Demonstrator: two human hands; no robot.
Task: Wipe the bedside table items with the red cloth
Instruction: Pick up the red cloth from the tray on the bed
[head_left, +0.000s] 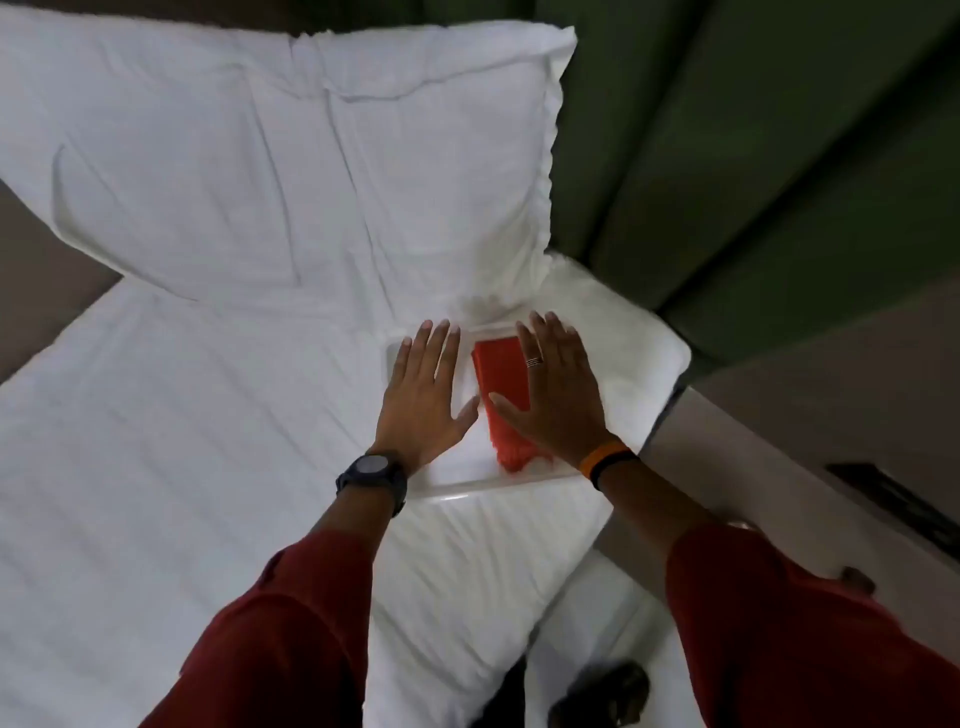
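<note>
A folded red cloth (501, 384) lies in a clear shallow tray (488, 486) on the white bed, near its right edge. My left hand (423, 397) hovers flat over the tray's left part, fingers spread, holding nothing. My right hand (558, 395) is spread flat over the cloth's right side and covers part of it; whether it touches the cloth is unclear. Nothing is gripped by either hand. The bedside table's items are out of sight.
A large white pillow (291, 156) lies at the head of the bed (156, 467). A dark green padded wall panel (753, 156) stands to the right. A pale surface (810, 431) with a dark flat object (898, 499) sits right of the bed.
</note>
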